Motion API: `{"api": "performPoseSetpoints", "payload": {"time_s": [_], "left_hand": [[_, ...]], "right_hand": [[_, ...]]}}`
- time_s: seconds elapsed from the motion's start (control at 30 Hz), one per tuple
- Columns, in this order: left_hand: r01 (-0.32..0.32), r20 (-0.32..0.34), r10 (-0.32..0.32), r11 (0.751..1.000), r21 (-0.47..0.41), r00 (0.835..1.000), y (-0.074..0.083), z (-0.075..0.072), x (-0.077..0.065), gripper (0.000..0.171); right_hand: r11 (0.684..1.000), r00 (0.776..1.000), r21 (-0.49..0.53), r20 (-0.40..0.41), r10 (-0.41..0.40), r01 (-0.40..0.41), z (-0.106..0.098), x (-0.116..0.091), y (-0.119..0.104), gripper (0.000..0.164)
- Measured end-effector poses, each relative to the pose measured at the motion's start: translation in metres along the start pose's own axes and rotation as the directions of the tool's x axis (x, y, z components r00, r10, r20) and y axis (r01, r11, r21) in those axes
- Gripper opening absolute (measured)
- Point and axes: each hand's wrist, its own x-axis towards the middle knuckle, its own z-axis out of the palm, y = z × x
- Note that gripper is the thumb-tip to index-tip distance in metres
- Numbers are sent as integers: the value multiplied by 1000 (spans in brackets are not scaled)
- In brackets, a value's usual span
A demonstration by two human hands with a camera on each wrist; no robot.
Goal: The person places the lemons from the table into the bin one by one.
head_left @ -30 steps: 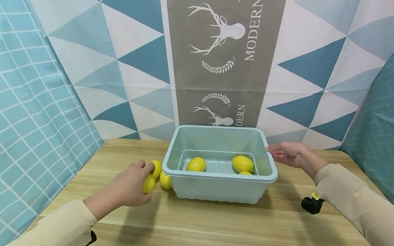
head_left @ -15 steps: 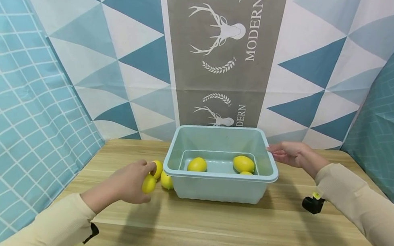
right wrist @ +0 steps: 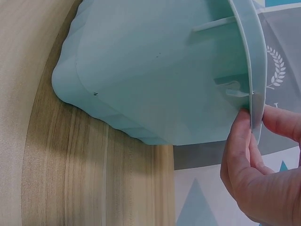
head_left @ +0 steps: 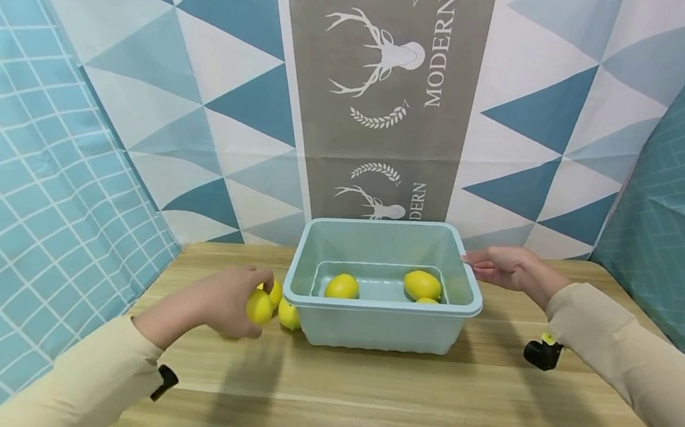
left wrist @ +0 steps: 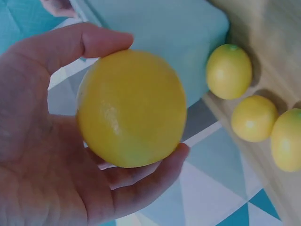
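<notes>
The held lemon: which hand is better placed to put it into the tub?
Probably the left hand: its fingers grip the lemon, just left of the tub. The right hand pinches the rim on the opposite side and would likely have to let go and reach across.

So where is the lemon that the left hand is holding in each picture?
Head: the lemon is left of centre, in the left hand.
Left wrist: the lemon is large, just left of the middle.
Right wrist: not in it.
Shared landmark: the pale blue-green bin, central in the head view, at the top in both wrist views.
</notes>
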Motion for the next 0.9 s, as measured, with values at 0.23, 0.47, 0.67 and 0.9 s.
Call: {"api": "performPoseSetpoints", "payload": {"time_s": [0.23, 0.47, 0.67, 0.9], "left_hand": [[-41, 52, 40, 999, 20, 998, 8, -14, 5, 41], [-88, 52, 88, 996, -4, 995, 13, -24, 10, 38], [-110, 45, 111, 994, -12, 993, 19, -32, 13, 38], [-132, 43, 131, 991, 35, 990, 23, -37, 18, 39]], "right_hand": [[1000, 1000, 10, 9, 2, -2, 0, -1, 0, 39], [1000, 1000, 0, 23, 2, -2, 1, -1, -2, 33], [1000, 1000, -9, 24, -5, 5, 1, 0, -3, 34], [1000, 1000, -10, 22, 2, -2, 1, 0, -2, 33]]}}
